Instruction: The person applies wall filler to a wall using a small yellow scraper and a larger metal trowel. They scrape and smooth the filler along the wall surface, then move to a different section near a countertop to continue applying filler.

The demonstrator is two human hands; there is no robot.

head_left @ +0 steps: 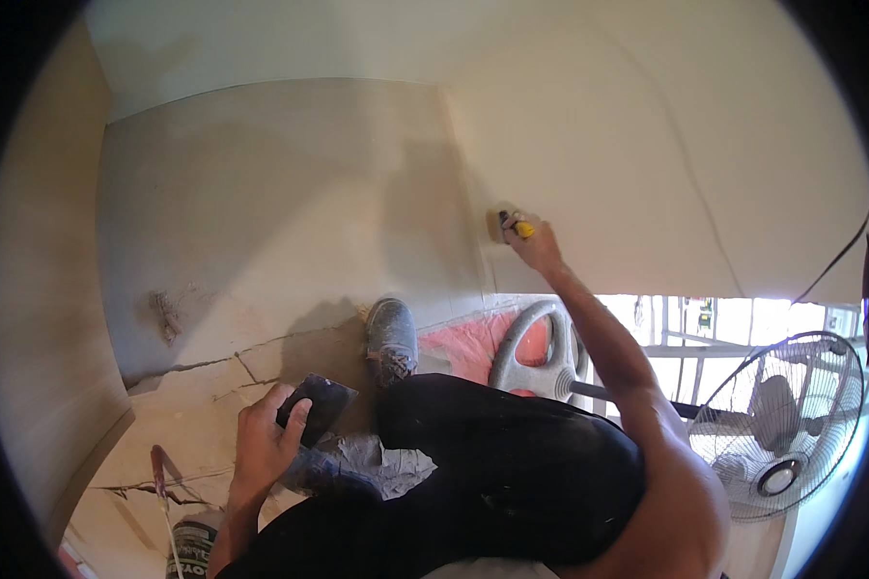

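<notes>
My right hand (543, 253) reaches out to the pale wall (589, 164) and is closed on a small scraper with a yellow and black handle (524, 230). The scraper is at the wall surface, beside the vertical corner; its blade is mostly hidden. Lower left, my left hand (268, 436) grips a dark flat plate (328, 398), thumb on one face and fingers around its edge. I cannot make out what is on the plate. Below it lies a crumpled grey, putty-smeared sheet or bag (391, 465).
A floor fan (777, 425) lies at right, its grey base (541, 362) near my bent knee. My dusty shoe (392, 333) rests by the wall. A dark can (193, 545) and a red-handled tool (158, 468) are lower left. Red sheeting (463, 338) lies along the wall.
</notes>
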